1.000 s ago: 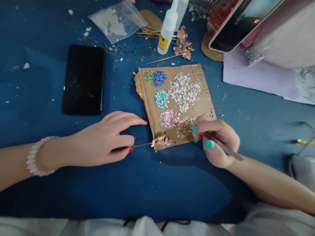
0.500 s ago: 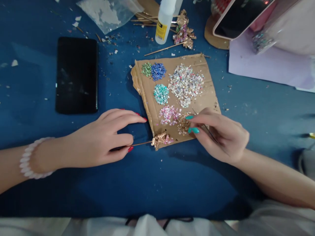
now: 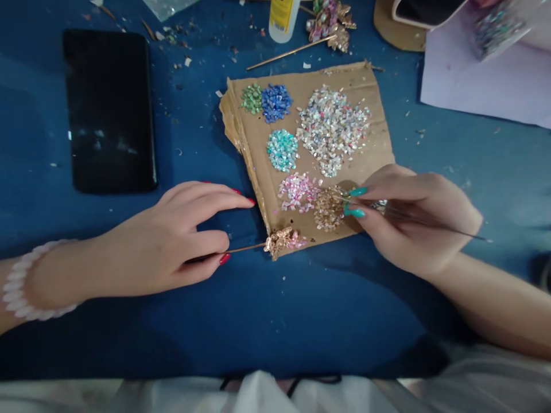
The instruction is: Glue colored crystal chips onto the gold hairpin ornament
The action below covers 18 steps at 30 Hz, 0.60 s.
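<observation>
Pinching the pin (image 3: 246, 248) in the left hand (image 3: 146, 246), flower head (image 3: 279, 241) on the card (image 3: 301, 86) at about 7 o'clock. Gripping tweezers (image 3: 456, 230) in the right hand (image 3: 426, 198), tips down at the gold chips (image 3: 328, 212) at 5. Can also see blue chips (image 3: 276, 103) up at 11, silver chips (image 3: 333, 126) around 1, and a bottle (image 3: 283, 20) out past 12.

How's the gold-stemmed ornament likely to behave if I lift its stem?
The ornament may dip head-first, since its bulk sits at one end. Its stem looks thin but straight, so probably stiff rather than floppy. Slim, it might twist in the left hand.
</observation>
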{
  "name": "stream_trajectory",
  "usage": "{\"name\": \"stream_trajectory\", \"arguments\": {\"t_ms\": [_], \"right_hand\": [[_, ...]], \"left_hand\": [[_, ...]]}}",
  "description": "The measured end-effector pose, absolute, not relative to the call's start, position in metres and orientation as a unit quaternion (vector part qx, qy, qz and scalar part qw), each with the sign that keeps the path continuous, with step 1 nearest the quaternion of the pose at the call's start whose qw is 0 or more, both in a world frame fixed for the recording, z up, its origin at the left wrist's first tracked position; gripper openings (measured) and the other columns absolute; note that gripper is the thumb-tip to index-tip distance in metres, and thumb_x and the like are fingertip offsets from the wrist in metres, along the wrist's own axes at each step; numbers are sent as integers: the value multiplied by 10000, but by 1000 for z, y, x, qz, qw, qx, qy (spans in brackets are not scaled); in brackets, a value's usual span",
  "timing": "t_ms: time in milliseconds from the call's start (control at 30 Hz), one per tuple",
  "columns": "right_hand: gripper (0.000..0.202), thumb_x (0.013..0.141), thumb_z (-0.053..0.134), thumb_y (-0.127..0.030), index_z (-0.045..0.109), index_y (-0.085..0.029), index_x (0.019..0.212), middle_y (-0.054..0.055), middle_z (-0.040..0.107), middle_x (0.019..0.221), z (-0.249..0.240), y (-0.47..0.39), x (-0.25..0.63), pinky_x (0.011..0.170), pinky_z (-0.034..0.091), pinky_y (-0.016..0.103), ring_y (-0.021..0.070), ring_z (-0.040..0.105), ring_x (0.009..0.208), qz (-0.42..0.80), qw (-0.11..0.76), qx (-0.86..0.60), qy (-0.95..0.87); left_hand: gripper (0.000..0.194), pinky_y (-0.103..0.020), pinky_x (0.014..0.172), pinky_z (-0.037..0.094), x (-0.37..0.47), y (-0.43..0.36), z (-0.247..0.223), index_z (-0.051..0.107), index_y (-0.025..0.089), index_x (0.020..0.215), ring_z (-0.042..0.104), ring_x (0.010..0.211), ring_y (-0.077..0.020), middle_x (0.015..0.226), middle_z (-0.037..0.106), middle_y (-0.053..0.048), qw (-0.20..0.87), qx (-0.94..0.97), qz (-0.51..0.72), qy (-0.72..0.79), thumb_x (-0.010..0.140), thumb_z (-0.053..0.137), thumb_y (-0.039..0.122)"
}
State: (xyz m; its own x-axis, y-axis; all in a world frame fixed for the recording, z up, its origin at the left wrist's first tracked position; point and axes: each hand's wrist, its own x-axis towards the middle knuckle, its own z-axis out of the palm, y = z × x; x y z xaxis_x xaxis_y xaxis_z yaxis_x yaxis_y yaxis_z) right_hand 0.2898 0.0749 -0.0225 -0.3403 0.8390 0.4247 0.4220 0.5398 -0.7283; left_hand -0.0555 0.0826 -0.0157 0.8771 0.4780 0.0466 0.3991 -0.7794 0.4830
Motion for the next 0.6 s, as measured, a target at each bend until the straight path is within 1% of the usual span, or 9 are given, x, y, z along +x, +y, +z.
{"name": "stream_trajectory", "arguments": {"t_ms": [100,167,300,400,467,500,600], "right_hand": [[223,858,786,-99,724,-247,1012,29,778,935,-23,82,288,765,579,378,191,724,848,203,423,-354,-809],[223,858,776,-82,713,-225,1016,59,790,992,-23,84,286,815,574,391,207,737,914,189,420,-342,-819],[265,879,741,-67,694,-234,1079,57,801,1019,-22,81,285,828,606,391,218,760,947,224,419,-330,-816],[222,890,764,-98,686,-254,1027,58,807,1002,-18,78,285,822,631,394,227,770,944,239,381,-361,-817],[196,895,775,-124,670,-261,988,59,810,976,-16,78,285,804,636,408,236,773,911,227,350,-367,-832],[197,896,773,-127,662,-267,980,56,810,965,-16,79,284,793,636,416,238,772,894,213,349,-361,-838],[228,897,745,-103,655,-286,997,48,801,948,-20,81,282,756,635,427,241,765,871,175,384,-319,-849]], "left_hand": [[225,-552,1191,406,-55,83,-16,668,177,835,459,1447,-300,1539,501,-115,233,940,83,236,1027,558,139],[223,-555,1184,418,-54,82,-17,668,182,834,473,1439,-303,1541,504,-107,231,940,86,237,1026,559,153],[190,-578,1185,437,-55,82,-19,655,203,831,514,1419,-338,1539,529,-89,238,936,99,239,995,563,179],[124,-606,1207,435,-56,84,-20,654,220,840,532,1412,-369,1556,536,-68,254,930,95,247,948,597,196],[73,-614,1211,446,-58,86,-22,662,231,847,543,1402,-380,1568,534,-49,256,932,99,236,912,638,209],[55,-614,1210,452,-59,87,-22,665,235,849,546,1400,-382,1574,531,-42,255,934,101,230,898,653,213],[58,-611,1213,450,-60,88,-23,663,231,846,542,1406,-376,1579,527,-41,257,933,103,229,893,659,198]]}}
